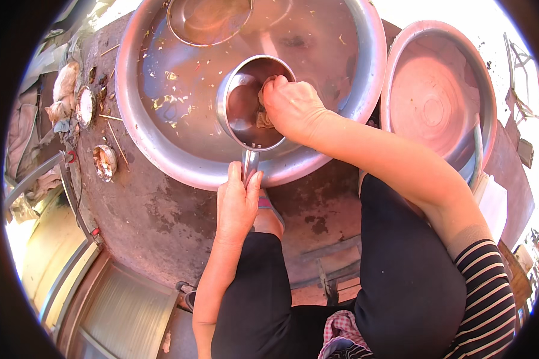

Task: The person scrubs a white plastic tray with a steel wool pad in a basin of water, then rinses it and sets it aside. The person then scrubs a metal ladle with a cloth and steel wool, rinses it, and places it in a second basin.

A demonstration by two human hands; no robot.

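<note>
My left hand (237, 202) grips the handle of a stainless steel saucepan (228, 107), which is tilted so its inside faces me. The pan is over the near part of a large metal basin (137, 139) of murky water with floating food scraps. Inside the pan's right side, my right hand (292, 107) holds a crumpled tan cloth (265, 120) against the wall. My fingers hide part of the cloth. A round metal bowl (209, 45) sits in the water at the basin's far side.
A second metal basin (487, 89) with clearer water stands to the right, a pale hose (478, 148) over its near rim. On the left, a cat (64, 92) is beside a white dish (86, 107). A dirty small bowl (104, 163) and thin sticks (118, 142) lie on the wet concrete floor (161, 224).
</note>
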